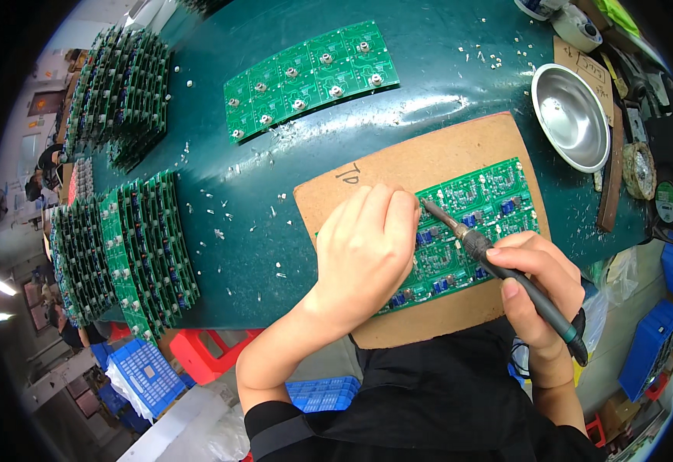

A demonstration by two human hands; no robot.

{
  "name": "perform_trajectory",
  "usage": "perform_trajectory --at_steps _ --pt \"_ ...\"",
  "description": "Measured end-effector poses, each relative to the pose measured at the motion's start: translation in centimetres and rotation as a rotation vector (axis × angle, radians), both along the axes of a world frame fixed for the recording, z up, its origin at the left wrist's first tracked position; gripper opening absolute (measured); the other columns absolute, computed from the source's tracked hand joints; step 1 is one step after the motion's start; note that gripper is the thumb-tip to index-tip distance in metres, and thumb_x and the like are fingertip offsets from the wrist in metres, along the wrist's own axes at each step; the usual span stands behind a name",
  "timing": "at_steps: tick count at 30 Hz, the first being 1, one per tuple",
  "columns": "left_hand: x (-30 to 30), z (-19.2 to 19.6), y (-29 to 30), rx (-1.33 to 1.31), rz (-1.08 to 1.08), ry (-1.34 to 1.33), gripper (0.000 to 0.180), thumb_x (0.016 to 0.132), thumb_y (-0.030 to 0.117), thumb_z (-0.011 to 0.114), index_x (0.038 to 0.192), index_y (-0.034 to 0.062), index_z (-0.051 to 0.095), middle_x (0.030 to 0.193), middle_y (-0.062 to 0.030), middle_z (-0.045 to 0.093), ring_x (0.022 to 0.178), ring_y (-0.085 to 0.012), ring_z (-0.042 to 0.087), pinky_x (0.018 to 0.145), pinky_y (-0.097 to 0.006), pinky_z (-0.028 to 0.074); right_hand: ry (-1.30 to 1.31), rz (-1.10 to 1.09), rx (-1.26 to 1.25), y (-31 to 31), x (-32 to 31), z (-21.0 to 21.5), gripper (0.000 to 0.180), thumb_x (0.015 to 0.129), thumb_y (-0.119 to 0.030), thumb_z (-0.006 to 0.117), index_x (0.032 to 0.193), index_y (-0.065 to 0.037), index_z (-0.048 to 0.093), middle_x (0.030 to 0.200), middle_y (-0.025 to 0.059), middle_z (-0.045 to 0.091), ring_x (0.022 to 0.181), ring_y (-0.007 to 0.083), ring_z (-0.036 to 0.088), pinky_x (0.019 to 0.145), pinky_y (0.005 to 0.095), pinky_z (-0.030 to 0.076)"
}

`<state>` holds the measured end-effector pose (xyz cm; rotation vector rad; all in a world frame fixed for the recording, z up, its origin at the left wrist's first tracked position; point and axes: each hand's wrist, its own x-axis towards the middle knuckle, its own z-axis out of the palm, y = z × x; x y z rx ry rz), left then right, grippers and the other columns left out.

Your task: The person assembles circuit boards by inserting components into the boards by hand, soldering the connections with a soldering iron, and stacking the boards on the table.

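Right hand (540,289), grip clamped on the soldering iron (498,269), tip at the circuit board (490,208); left hand (367,246) presses it, fingers together.

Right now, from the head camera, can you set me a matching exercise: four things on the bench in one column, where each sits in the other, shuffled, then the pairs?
Things:
1. metal bowl
2. soldering iron
3. circuit board being worked on
4. stacked boards

Places:
A. lying on the brown backing board
B. held in the right hand
C. standing in rows at the left edge of the green table
D. far right of the table, beyond the backing board

Pairs: 1-D, 2-B, 3-A, 4-C. The left hand rests on the circuit board beside the iron's tip.
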<state>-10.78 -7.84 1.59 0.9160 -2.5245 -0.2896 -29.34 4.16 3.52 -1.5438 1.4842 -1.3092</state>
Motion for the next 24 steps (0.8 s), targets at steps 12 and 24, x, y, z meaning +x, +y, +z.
perform_trajectory --at_steps 12,24 --pt "0.4 0.4 0.5 0.185 0.030 0.087 0.012 0.082 -0.001 0.067 0.090 0.0007 0.058 0.085 -0.0121 0.062 0.080 -0.0308 0.063 0.069 -0.038 0.050 -0.037 -0.051 -0.013 0.6 -0.6 0.2 0.022 0.081 -0.003 0.061 0.100 0.006 0.065 0.086 0.0182 0.064 0.080 0.0266 0.065 0.074 0.0336 0.053" --pt "-1.0 -0.4 1.9 -0.142 0.094 -0.090 0.014 0.079 0.000 0.070 0.086 0.0032 0.059 0.080 -0.0084 0.058 0.068 -0.0252 0.058 0.060 -0.035 0.048 -0.028 -0.023 -0.021 -0.2 -0.4 -0.3 0.022 0.080 -0.002 0.061 0.100 0.005 0.066 0.086 0.0173 0.064 0.078 0.0260 0.065 0.072 0.0325 0.053"
